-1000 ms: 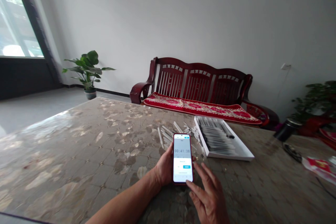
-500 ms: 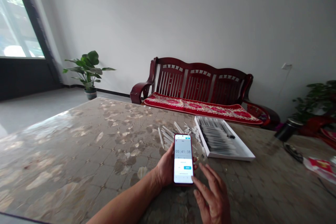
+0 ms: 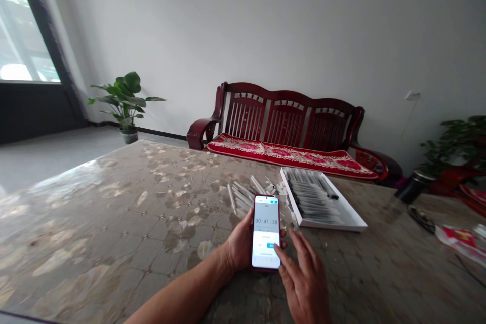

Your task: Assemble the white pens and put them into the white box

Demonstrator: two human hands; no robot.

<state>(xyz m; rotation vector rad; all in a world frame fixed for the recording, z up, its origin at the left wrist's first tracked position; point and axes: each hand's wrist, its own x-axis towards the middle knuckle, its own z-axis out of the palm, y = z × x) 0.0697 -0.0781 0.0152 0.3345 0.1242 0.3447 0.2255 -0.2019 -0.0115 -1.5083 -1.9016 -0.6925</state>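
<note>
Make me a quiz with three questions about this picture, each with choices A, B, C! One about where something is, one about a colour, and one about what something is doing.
1. Where is the white tray?
A. On the table, right of the phone
B. On the bench
C. On the floor by the plant

2. What colour is the cushion on the bench?
A. Blue
B. Red
C. Green

3. What is the phone screen doing?
A. It is dark
B. It is cracked
C. It is lit and shows a timer

Answers:
1. A, the tray rests on the table just right of the phone.
2. B, the cushion is red with a pattern.
3. C, the screen glows white with numbers while the left hand holds the phone and a right hand finger touches it.
</note>
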